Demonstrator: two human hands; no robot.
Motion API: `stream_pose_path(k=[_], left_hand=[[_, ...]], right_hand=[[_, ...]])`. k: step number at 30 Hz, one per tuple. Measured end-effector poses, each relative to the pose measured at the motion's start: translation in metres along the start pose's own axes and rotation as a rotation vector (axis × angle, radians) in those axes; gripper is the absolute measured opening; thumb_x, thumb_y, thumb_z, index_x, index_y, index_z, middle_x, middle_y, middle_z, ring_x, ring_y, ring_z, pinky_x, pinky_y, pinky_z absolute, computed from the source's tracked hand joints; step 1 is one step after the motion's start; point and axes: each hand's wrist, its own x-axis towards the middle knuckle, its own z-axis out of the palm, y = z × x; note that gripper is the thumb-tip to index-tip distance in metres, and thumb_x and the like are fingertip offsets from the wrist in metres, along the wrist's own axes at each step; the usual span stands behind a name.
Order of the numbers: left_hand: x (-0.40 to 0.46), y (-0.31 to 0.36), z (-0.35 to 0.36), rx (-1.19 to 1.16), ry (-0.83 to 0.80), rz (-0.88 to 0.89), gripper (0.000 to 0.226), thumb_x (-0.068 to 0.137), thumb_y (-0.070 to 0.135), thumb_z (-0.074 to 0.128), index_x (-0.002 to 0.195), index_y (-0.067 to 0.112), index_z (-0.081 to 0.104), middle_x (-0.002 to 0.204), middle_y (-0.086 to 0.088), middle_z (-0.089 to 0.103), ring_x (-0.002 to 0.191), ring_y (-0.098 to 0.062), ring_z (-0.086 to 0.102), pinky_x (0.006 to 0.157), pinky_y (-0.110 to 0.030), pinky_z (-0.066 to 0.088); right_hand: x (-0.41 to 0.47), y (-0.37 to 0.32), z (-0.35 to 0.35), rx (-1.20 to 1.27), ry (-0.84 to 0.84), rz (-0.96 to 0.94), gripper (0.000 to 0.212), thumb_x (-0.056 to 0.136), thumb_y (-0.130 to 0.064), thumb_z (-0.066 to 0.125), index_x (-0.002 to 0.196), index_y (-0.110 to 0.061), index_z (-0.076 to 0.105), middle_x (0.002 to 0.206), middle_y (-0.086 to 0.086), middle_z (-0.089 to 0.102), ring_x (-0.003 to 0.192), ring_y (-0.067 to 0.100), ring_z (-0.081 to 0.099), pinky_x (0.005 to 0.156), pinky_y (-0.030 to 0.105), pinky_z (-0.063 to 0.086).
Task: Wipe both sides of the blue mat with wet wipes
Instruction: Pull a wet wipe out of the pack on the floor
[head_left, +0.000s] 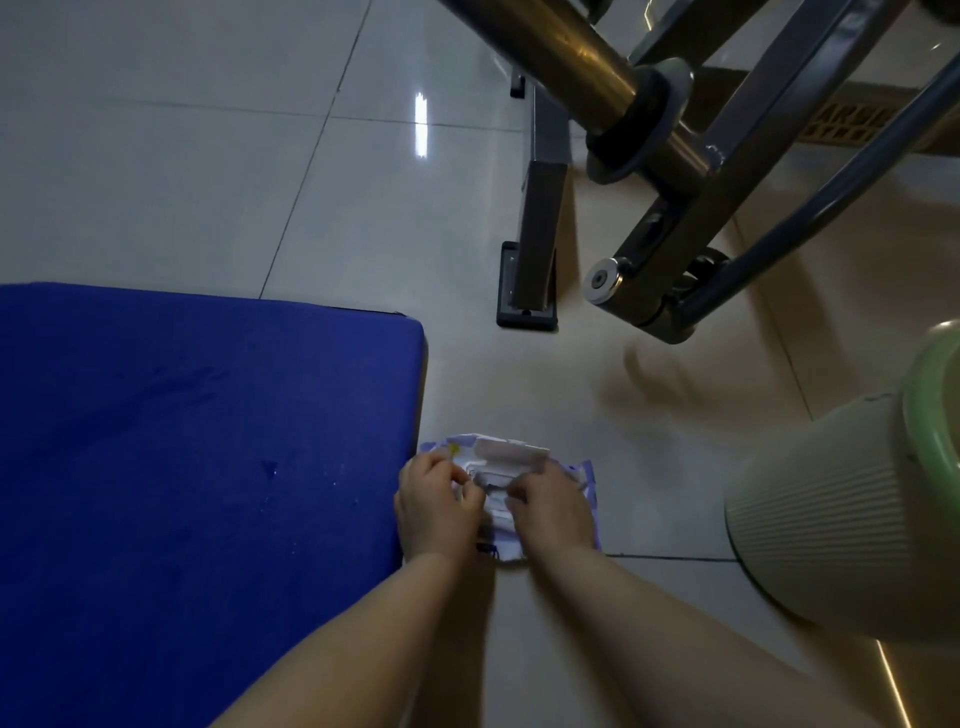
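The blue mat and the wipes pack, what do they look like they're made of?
Blue mat: seemingly padded foam under a smooth, matte vinyl-like cover; its thick rounded edge suggests this. Wipes pack: soft, crinkly plastic film, wrinkled under both hands, left hand and right hand.

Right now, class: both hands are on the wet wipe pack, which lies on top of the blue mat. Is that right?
Not quite. In the head view both hands, left and right, are on the wet wipe pack, but it lies on the tiled floor beside the blue mat, not on it.
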Motion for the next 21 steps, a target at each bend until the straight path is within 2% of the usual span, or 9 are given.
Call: stream_pose_path(k=[3,5,8,9,14,17,21], left_hand=[[-0.002,-0.001,0.003,0.081,0.01,0.011,0.007,0.085,0.018,0.066,0.078,0.019,0.067,0.11,0.007,0.058,0.098,-0.01,0.045,0.075,-0.021,0.03],[-0.007,0.001,0.006,0.108,-0.044,0.018,0.012,0.088,0.018,0.062,0.077,0.02,0.066,0.113,0.008,0.059,0.091,-0.006,0.045,0.072,-0.019,0.03],[-0.007,0.007,0.005,0.019,-0.114,-0.096,0.025,0.094,0.018,0.056,0.069,0.023,0.052,0.087,0.006,0.056,0.068,-0.005,0.048,0.054,-0.015,0.029],[-0.006,0.007,0.004,0.005,-0.122,-0.115,0.026,0.094,0.019,0.055,0.069,0.023,0.051,0.083,0.005,0.055,0.065,-0.004,0.047,0.052,-0.016,0.029],[-0.003,0.003,0.006,-0.066,-0.194,-0.14,0.024,0.095,0.018,0.054,0.071,0.02,0.054,0.08,0.003,0.056,0.067,-0.006,0.052,0.054,-0.018,0.037],[-0.001,0.004,0.007,-0.083,-0.19,-0.153,0.024,0.095,0.018,0.054,0.071,0.018,0.056,0.079,0.002,0.057,0.068,-0.008,0.054,0.057,-0.023,0.046],[-0.001,0.009,0.007,-0.11,-0.192,-0.153,0.025,0.095,0.015,0.053,0.07,0.018,0.058,0.073,0.003,0.058,0.067,-0.009,0.057,0.06,-0.028,0.051]], right_hand=[[0.006,-0.01,0.004,-0.051,-0.062,0.041,0.024,0.095,-0.024,0.049,0.106,-0.017,0.069,0.113,0.006,0.065,0.103,0.026,0.061,0.077,0.03,0.046],[0.011,-0.014,0.008,-0.08,-0.072,0.059,0.026,0.096,-0.016,0.044,0.109,-0.012,0.066,0.113,0.009,0.065,0.104,0.029,0.061,0.081,0.034,0.048],[0.014,-0.009,0.01,-0.109,-0.085,0.023,0.024,0.094,-0.011,0.044,0.105,-0.008,0.065,0.109,0.012,0.066,0.099,0.028,0.063,0.077,0.033,0.048],[0.014,-0.006,0.01,-0.119,-0.083,-0.001,0.023,0.093,-0.01,0.044,0.103,-0.008,0.065,0.107,0.011,0.067,0.097,0.027,0.064,0.074,0.031,0.047],[0.015,-0.005,0.008,-0.222,-0.055,-0.081,0.023,0.093,-0.008,0.044,0.107,-0.01,0.062,0.113,0.009,0.063,0.1,0.024,0.062,0.069,0.029,0.042],[0.012,-0.008,0.005,-0.296,-0.077,-0.109,0.027,0.091,-0.004,0.046,0.116,-0.007,0.054,0.121,0.011,0.057,0.105,0.027,0.06,0.076,0.034,0.047],[0.006,0.001,-0.003,-0.212,-0.052,-0.189,0.018,0.095,-0.017,0.045,0.112,-0.013,0.052,0.123,0.006,0.052,0.109,0.023,0.055,0.078,0.035,0.04]])
